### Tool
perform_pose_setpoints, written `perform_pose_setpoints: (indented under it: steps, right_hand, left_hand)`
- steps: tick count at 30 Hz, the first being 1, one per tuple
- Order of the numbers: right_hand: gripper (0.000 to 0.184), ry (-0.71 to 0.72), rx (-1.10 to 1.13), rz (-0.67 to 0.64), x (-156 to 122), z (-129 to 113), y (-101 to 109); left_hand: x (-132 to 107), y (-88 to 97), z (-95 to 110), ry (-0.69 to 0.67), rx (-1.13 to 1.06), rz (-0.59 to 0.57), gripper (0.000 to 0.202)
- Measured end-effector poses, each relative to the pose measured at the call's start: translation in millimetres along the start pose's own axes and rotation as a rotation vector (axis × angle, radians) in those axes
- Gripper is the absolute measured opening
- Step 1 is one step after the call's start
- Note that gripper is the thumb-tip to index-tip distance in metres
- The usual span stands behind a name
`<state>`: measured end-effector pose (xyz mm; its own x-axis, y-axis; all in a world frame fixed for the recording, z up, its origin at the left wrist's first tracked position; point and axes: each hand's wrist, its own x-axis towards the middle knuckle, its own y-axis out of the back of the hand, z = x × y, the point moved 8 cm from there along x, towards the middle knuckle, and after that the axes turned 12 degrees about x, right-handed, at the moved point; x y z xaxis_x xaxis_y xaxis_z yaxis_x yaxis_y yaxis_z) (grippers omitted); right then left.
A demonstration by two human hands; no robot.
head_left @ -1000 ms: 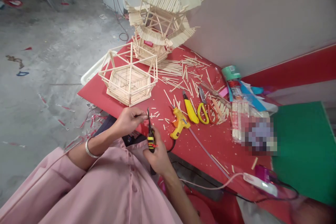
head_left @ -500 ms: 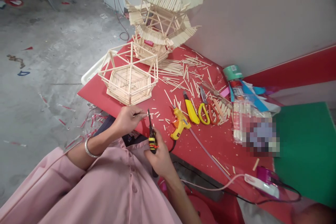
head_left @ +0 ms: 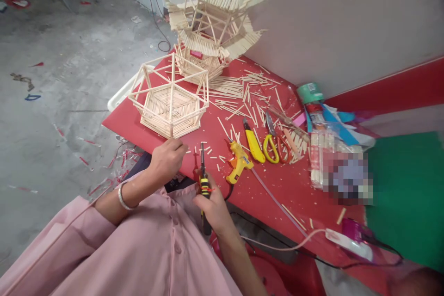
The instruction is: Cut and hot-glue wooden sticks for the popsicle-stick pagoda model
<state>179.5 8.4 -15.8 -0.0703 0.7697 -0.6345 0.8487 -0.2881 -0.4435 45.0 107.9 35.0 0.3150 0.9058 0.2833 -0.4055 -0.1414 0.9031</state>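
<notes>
My right hand (head_left: 212, 203) grips a small pair of cutters (head_left: 203, 171) with black and yellow handles, blades pointing away over the near edge of the red table (head_left: 270, 185). My left hand (head_left: 167, 157) is curled just left of the blades, fingers pinched together; a thin wooden stick between them is hard to make out. Short cut stick pieces (head_left: 211, 150) lie on the table just beyond the blades. A hexagonal stick basket (head_left: 169, 101) stands right behind my left hand.
A tall stick house model (head_left: 211, 23) stands at the table's far end beside the wall. Loose sticks (head_left: 239, 97), a yellow glue gun (head_left: 238, 162), a yellow utility knife (head_left: 253, 141), scissors (head_left: 272, 143), stick packets (head_left: 321, 157) and a green board (head_left: 405, 194) lie rightwards.
My left hand drew back slightly from the cutter blades and curled tighter. The cutters shifted a little right and turned more upright. The view drifted slightly.
</notes>
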Motion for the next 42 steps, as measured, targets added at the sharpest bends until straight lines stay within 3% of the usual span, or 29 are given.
perform_pose_setpoints:
  steps: [5, 8, 12, 18, 28, 42]
  right_hand:
    - [0.049, -0.213, 0.521, -0.149, -4, -1, -11]
    - [0.048, -0.273, 0.657, -0.216, -5, -7, -16]
    - [0.051, -0.289, 0.652, -0.242, -2, -5, -17]
    - [0.052, -0.286, 0.618, -0.233, 5, 1, -12]
    - [0.049, -0.273, 0.551, -0.202, 7, 0, -11]
    - [0.053, -0.220, 0.516, -0.156, 5, -3, -13]
  left_hand:
    - [0, -9.6, -7, -0.011, -0.119, 0.001, 0.029]
    - [-3, -13.5, -12, -0.004, -0.055, -0.025, 0.027]
    - [-11, -10.1, -20, 0.082, 0.098, -0.010, 0.025]
    - [-15, -19.0, -20, 0.131, 0.183, -0.127, 0.027]
    - [-12, -12.8, -17, 0.072, 0.098, -0.026, 0.021]
    - [-15, -11.4, -14, 0.069, 0.090, 0.025, 0.023]
